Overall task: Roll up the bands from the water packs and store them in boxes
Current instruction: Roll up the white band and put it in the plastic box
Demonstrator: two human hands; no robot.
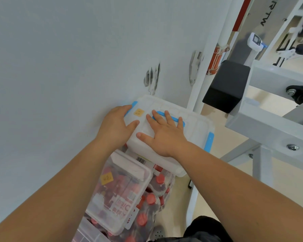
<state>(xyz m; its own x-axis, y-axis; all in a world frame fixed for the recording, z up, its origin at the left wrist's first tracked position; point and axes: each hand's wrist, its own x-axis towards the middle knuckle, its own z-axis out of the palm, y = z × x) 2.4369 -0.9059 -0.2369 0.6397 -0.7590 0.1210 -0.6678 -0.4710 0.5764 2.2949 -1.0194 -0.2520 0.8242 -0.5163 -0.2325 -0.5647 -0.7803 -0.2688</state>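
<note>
Looks like lid-latching on white box (196, 130) — perched atop red-capped water packs (152, 203), tight against wall, at 1 o'clock of clear box (122, 198). Pressing R hand (163, 137) flat on lid, fingers spread apart over blue handle (171, 117); gripping box end at 9 o'clock w/ L hand (115, 126), fingers curled onto blue clip (130, 109). Best: keep even downward pressure, snap that clip, then far clip (209, 141) at 4 o'clock — perch prob. wobbly. No bands in view.
</note>
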